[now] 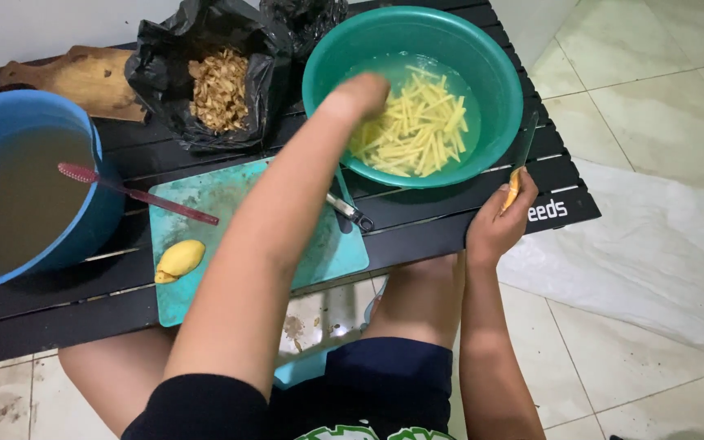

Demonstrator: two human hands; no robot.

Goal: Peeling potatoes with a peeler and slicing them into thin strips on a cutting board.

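Observation:
My left hand (358, 94) reaches over the green bowl (499, 90), which holds water and many pale yellow potato strips (417, 130). Its fingers point down toward the strips and are hidden from me. My right hand (497, 224) rests at the table's near right edge, gripping a knife (520, 167) by its yellow handle, with the dark blade pointing up beside the bowl. A teal cutting board (213, 195) lies under my left forearm, and a peeled yellow potato piece (179, 259) sits on its near left corner.
A blue bowl (10, 110) of murky water stands at the left, with a red-handled tool (136, 194) leaning on its rim. A black bag of peels (220, 88) and a wooden board (83, 77) sit behind. A metal peeler (350, 212) lies on the cutting board. All rest on a low black slatted table (450, 228).

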